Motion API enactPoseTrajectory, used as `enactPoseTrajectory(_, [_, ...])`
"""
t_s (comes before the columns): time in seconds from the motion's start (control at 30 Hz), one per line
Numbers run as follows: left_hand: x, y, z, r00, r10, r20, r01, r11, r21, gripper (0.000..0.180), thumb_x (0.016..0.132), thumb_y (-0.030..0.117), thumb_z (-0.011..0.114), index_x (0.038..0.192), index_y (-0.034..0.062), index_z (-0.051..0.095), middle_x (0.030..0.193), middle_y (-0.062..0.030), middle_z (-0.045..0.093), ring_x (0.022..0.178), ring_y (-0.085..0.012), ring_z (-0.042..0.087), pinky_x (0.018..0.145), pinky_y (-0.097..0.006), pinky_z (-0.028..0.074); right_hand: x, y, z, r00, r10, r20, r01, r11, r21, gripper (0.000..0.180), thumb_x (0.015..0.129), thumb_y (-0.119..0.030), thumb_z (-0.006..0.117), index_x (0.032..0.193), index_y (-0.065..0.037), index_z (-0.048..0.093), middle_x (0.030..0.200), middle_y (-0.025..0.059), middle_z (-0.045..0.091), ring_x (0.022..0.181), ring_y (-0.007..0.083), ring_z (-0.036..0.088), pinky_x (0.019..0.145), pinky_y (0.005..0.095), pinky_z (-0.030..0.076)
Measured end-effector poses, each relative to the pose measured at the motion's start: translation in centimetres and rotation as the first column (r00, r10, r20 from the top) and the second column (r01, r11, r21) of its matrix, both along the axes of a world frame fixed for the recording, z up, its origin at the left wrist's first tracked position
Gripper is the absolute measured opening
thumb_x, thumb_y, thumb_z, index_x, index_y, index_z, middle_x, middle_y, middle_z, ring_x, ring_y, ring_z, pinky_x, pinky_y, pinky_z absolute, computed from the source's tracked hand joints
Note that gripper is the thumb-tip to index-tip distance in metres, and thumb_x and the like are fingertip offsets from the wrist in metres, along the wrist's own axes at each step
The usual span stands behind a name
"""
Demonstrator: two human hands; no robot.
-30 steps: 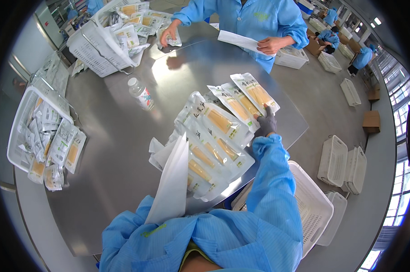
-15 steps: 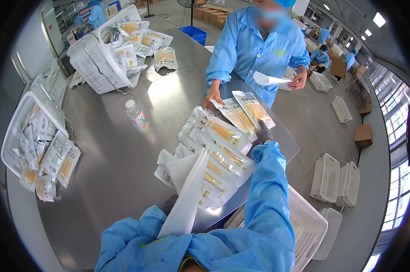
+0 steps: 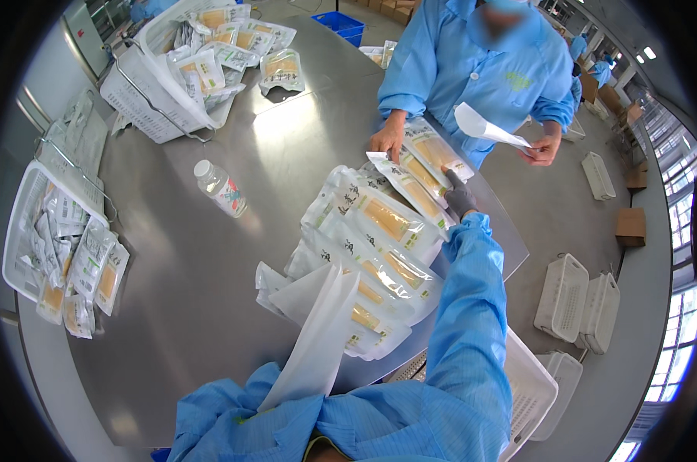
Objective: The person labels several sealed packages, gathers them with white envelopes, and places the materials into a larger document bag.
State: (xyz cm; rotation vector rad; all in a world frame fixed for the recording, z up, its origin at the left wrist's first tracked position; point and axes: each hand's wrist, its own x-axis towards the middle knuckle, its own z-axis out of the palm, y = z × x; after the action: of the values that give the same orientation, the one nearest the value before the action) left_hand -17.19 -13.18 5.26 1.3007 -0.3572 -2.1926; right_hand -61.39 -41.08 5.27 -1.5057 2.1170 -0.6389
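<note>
near the wearer's chest a white paper sheet [image 3: 318, 339] rises; the left hand gripping it is hidden. the grey-gloved right hand [image 3: 459, 198] pinches one clear packet with yellow contents [image 3: 410, 185] above the overlapping packet pile [image 3: 364, 254]. one small plastic bottle [image 3: 221, 187] stands apart.

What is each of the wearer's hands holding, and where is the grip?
Right hand: touches a clear packet at its near end; grip unclear. Left hand hidden; white pouch rises from there.

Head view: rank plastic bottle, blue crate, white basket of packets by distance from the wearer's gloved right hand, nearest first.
From the right hand:
1. Plastic bottle, to its left on the steel table.
2. Blue crate, beyond the table's far edge.
3. White basket of packets, far left corner.
</note>
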Motion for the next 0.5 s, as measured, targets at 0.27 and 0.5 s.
enactPoseTrajectory(0.27, [-2.2, -2.3, -1.2, 0.999, -0.017, -0.034, 0.018, 0.999, 0.027, 0.028, 0.088, 0.016, 0.06, 0.113, 0.0036, 0.055, 0.105, -0.0126, 0.061, 0.081, -0.0249, 0.06, 0.063, -0.036, 0.048, -2.0, -6.3, -1.5, 0.994, 0.101, -0.032, -0.102, 0.995, -0.015, 0.065, 0.083, -0.013, 0.056, 0.142, -0.032, 0.037, 0.138, 0.0212, 0.046, 0.13, 0.0373, 0.04, 0.105, 0.0383, 0.034])
enactPoseTrajectory(0.5, [-6.7, -6.1, -1.6, 0.993, -0.053, -0.106, 0.05, 0.998, -0.033, 0.027, 0.089, 0.017, 0.06, 0.113, 0.004, 0.055, 0.104, -0.012, 0.061, 0.079, -0.0233, 0.06, 0.06, -0.034, 0.048, 1.5, -10.1, 0.4, 0.948, 0.198, -0.251, -0.217, 0.975, -0.053, 0.072, 0.081, -0.009, 0.049, 0.146, -0.027, 0.026, 0.145, 0.0212, 0.036, 0.13, 0.0408, 0.039, 0.105, 0.0426, 0.034])
